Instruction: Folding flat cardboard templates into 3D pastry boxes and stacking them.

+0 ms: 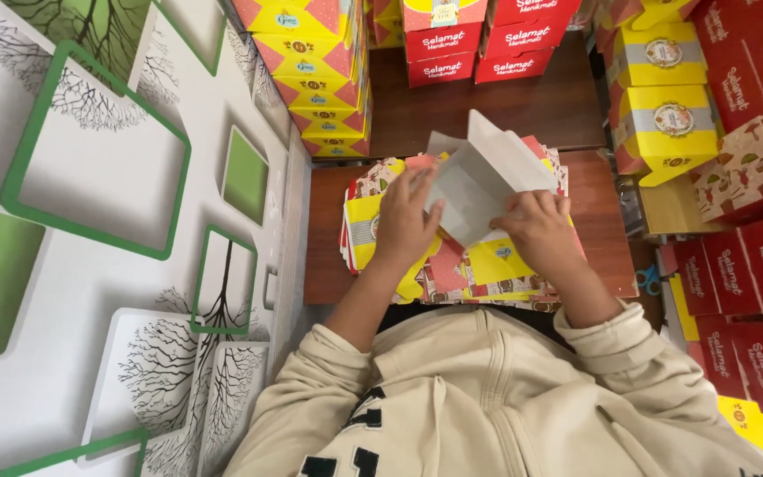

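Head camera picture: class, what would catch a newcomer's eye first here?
Both hands, left hand and right hand, hold a grey folded cardboard sheet at the centre, above a pile of flat yellow and red cartons on the wooden table. Red boxes are stacked at right.

Left hand (406,221) covers part of the flat card stack (452,265); its palm is unseen. Right hand (539,228) hides the lower right corner of the grey folded card (479,181), so the grip there is unclear. The card's printed face is turned away. Both forearms hide the stack's front edge. Table (328,256) front edge is hidden by the beige hoodie (487,397). Red boxes (752,265) at right are cut by the picture's edge; yellow boxes (311,53) at top are also cut. Blue object (649,281) by the table is mostly hidden, too small to identify. Yellow item (752,428) at the bottom right is partly covered by the sleeve.
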